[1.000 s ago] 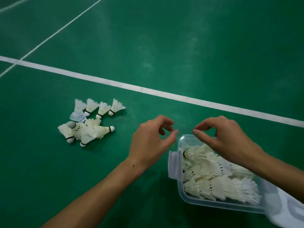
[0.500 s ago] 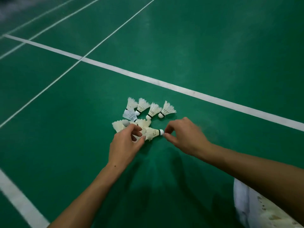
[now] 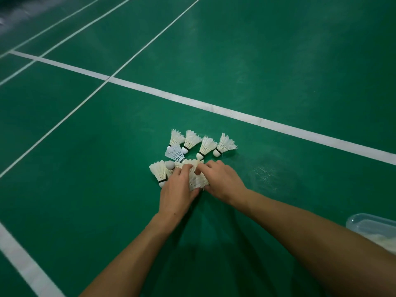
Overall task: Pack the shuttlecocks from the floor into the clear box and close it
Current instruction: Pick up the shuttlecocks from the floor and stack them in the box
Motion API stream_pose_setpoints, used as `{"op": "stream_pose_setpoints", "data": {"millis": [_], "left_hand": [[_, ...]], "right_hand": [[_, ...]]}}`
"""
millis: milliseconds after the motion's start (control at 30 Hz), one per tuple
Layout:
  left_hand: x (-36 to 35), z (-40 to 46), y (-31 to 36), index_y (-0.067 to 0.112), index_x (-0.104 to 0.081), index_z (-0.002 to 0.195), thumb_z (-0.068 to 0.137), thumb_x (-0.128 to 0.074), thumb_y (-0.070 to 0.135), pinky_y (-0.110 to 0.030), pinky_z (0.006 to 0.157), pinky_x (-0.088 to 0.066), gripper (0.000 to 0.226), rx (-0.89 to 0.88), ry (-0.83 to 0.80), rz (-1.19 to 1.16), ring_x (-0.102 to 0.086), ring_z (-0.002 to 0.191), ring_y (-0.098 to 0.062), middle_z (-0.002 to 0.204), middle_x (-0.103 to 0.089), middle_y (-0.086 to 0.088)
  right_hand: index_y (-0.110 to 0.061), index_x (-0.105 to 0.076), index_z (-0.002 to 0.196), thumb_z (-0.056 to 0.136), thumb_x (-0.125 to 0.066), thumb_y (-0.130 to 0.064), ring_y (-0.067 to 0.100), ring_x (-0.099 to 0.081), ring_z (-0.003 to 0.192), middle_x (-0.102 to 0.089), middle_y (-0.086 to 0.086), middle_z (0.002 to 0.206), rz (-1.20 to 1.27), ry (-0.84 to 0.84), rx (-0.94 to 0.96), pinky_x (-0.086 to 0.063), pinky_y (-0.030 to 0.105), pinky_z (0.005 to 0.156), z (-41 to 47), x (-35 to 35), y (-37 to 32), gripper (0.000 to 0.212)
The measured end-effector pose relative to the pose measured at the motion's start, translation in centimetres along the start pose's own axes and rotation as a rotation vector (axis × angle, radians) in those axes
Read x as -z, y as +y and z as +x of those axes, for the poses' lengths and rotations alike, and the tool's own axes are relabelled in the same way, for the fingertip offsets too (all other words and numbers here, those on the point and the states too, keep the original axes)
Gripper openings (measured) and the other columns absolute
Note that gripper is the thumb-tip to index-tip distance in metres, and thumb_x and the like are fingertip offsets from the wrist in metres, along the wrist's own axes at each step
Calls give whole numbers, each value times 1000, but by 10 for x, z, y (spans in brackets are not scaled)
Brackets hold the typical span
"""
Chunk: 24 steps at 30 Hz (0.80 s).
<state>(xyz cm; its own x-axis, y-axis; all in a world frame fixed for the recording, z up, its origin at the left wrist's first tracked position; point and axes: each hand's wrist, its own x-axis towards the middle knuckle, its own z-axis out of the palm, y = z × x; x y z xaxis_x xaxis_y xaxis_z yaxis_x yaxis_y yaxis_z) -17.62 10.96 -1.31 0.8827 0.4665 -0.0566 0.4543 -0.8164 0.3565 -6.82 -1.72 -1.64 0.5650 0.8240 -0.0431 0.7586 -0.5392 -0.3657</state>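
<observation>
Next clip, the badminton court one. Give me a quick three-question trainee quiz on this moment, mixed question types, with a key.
1. True or false: both hands are on the pile of shuttlecocks.
2. Multiple choice: the clear box lies A) beyond the white line, B) at the right edge beside the right forearm, C) left of the pile.
3. Fill in: the one bluish-white shuttlecock lies at the ___ end of the back row.

Key
1. True: the left hand and right hand both hold shuttlecocks at the near side of the pile.
2. B
3. Left
</observation>
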Motion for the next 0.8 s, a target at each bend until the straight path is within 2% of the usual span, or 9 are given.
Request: {"op": "stream_pose_setpoints", "data": {"millis": [67, 133, 200, 333, 433, 533, 633, 700, 800], "left_hand": [[2, 7, 1, 33, -29, 148, 82, -83, 40, -44, 73, -56, 86, 15, -33, -19, -64, 100, -25, 113, -66, 1], [8, 17, 6, 35, -15, 157, 80, -83, 37, -45, 67, -57, 103, 24, -108, -1, -63, 84, -27, 92, -64, 1], [15, 29, 10, 37, -13, 159, 78, -85, 34, -44, 64, -58, 109, 37, -176, 29, -64, 75, -26, 82, -62, 2], [25, 43, 24, 34, -39, 140, 76, -86, 40, -36, 61, -51, 80, 44, -247, 146, -64, 84, -25, 91, -65, 2], [26, 43, 30, 30, -47, 119, 75, -82, 46, -34, 59, -48, 58, 33, -235, 164, -64, 84, -26, 94, -65, 2], [25, 36, 32, 27, -56, 103, 75, -81, 45, -34, 62, -53, 41, 40, -231, 139, -65, 82, -22, 89, -67, 3], [25, 27, 37, 24, -65, 89, 76, -81, 40, -37, 64, -61, 26, 0, -182, 108, -69, 69, -18, 79, -69, 3], [29, 20, 50, 21, -68, 80, 75, -78, 45, -36, 60, -62, 26, -32, -139, 70, -70, 56, -17, 66, -70, 2], [40, 6, 86, 22, -77, 88, 75, -78, 52, -34, 65, -63, 32, -119, -83, 4, -69, 53, -12, 55, -69, 5]], "right_hand": [[-27, -52, 123, 90, -72, -19, 28, -56, 100, -64, 3, 115, -45, 16, -3, -38, 37, 74, -2, 0, 4, 39], [-25, -52, 121, 90, -72, -21, 28, -57, 99, -64, 2, 114, -60, 20, -1, -36, 36, 74, -5, 4, 10, 37], [-25, -52, 121, 91, -73, -25, 26, -59, 100, -64, 1, 114, -58, 14, -7, -39, 36, 74, -11, 11, 16, 37], [-28, -48, 123, 92, -73, -37, 25, -61, 103, -62, -1, 118, -24, 3, -47, -47, 37, 77, -26, 25, 34, 42], [-31, -45, 129, 92, -72, -44, 25, -63, 104, -61, -2, 123, -4, 10, -35, -44, 34, 75, -43, 36, 45, 47], [-39, -46, 130, 91, -70, -48, 27, -64, 99, -58, -2, 118, 83, 2, -45, -51, 36, 80, -65, 52, 58, 47], [-40, -55, 118, 89, -73, -48, 22, -63, 91, -55, -2, 106, 216, 14, -60, -55, 41, 85, -92, 78, 67, 35], [-34, -64, 108, 87, -78, -46, 16, -64, 85, -56, -2, 102, 259, 57, -72, -56, 40, 84, -113, 100, 73, 28], [-30, -69, 93, 84, -84, -44, 7, -67, 81, -59, -5, 102, 301, 143, -130, -61, 37, 79, -156, 138, 82, 22]]}}
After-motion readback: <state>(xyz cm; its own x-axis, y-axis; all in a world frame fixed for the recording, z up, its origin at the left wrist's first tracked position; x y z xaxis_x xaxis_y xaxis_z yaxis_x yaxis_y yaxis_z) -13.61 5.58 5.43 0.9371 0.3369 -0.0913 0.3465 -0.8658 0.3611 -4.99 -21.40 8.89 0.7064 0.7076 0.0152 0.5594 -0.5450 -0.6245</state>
